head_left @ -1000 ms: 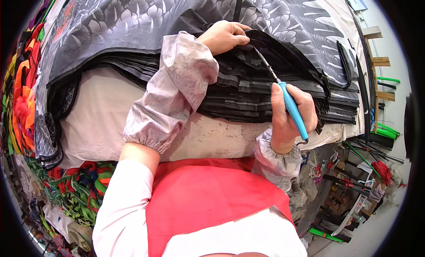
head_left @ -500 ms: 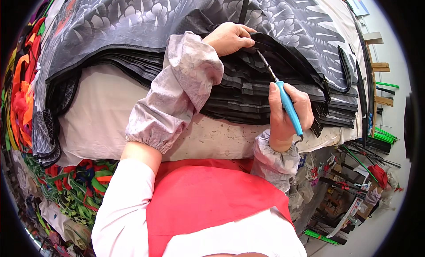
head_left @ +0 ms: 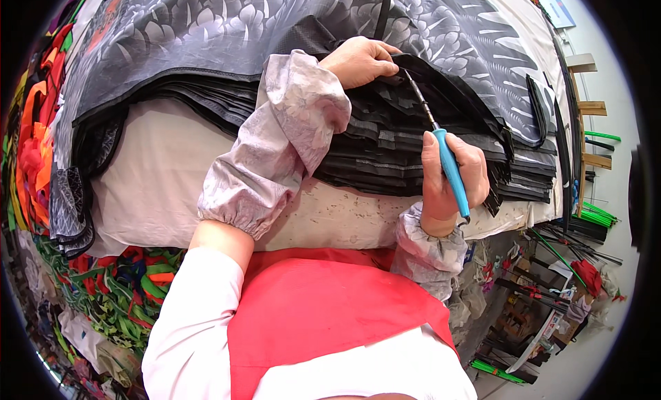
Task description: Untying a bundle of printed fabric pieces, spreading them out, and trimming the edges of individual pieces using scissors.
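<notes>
A stack of grey-and-black printed fabric (head_left: 227,28) with black hemmed edges lies across the table. My left hand (head_left: 361,61) pinches the black edge of the top layer, near the middle of the stack. In my right hand (head_left: 454,176) is a soldering iron (head_left: 451,169) with a blue handle, a long metal shaft and a cord at its lower end. Its thin tip points up and left, at the black fabric just right of my left fingertips; whether it touches the cloth I cannot tell. Below it, many black folded layers (head_left: 372,138) are piled up.
A pale cloth (head_left: 162,173) covers the table under the stack. Heaps of coloured fabric strips (head_left: 131,297) lie at the left and lower left. To the right are wooden pegs (head_left: 593,108) on a rack, green rods (head_left: 597,214) and a red cloth bundle (head_left: 585,276).
The soldering iron has tilted more upright, its tip shifting slightly up and right. Both hands have moved a little to the right; the left still pinches the fabric edge.
</notes>
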